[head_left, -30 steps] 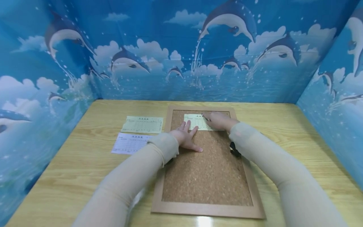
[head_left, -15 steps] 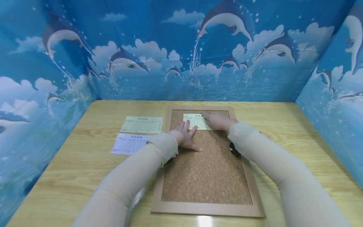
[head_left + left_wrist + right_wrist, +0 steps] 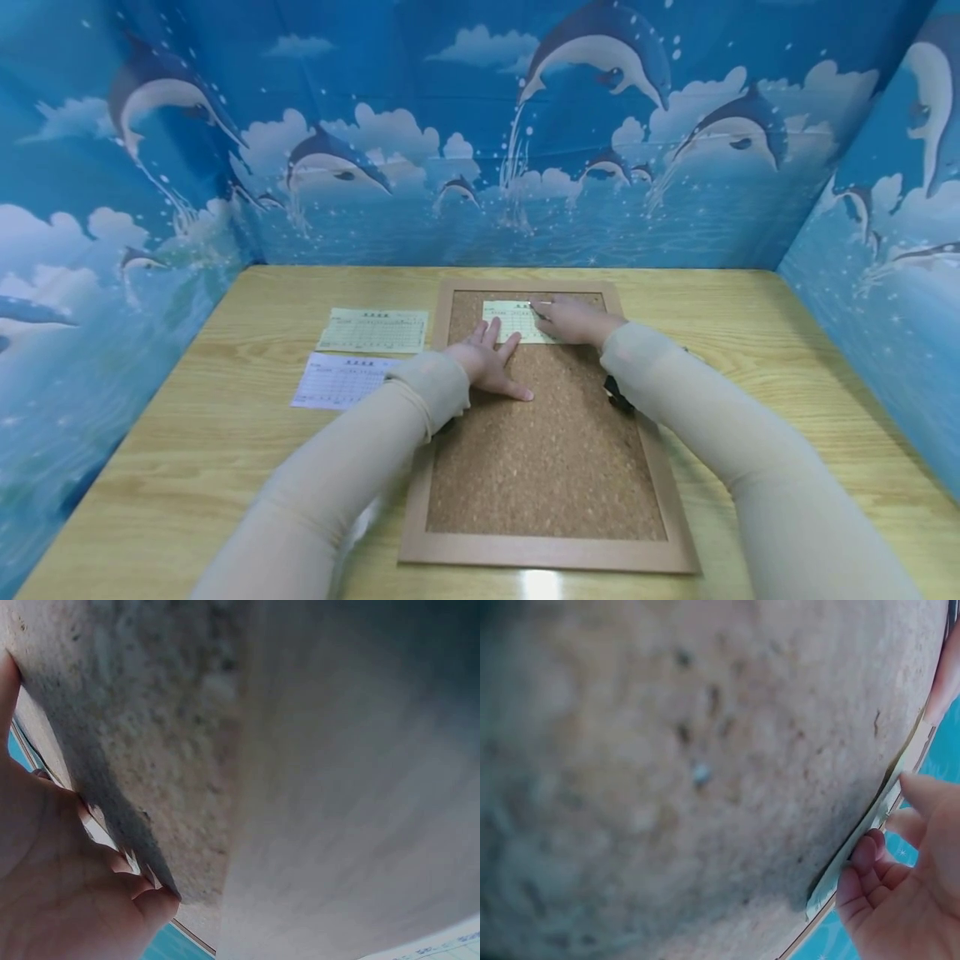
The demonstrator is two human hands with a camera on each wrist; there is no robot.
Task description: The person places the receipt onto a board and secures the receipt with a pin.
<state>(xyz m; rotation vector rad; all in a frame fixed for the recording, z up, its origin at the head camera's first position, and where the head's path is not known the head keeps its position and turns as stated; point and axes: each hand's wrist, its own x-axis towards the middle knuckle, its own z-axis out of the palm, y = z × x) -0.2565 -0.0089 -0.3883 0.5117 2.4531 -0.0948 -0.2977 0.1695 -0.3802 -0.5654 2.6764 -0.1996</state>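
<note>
A pale green printed slip lies near the top of a framed cork board. My left hand rests on the cork with fingers spread, its fingertips over the slip's lower left part and the thumb out to the right. My right hand covers the slip's right part, fingers curled. At its fingertips, by the slip's top edge, shows a small thin light-coloured thing, mostly hidden; I cannot tell its kind. In the right wrist view the slip's edge stands slightly off the cork, beside the right hand's thumb and fingers.
To the left of the board, on the wooden table, lie another pale green slip and a pale lilac slip, the latter partly behind the left sleeve. Blue dolphin-print sheets enclose the table's back and sides.
The right hand's fingers have shifted slightly at the slip's top edge, and the small thing shows at a different angle. The left hand stays in place.
</note>
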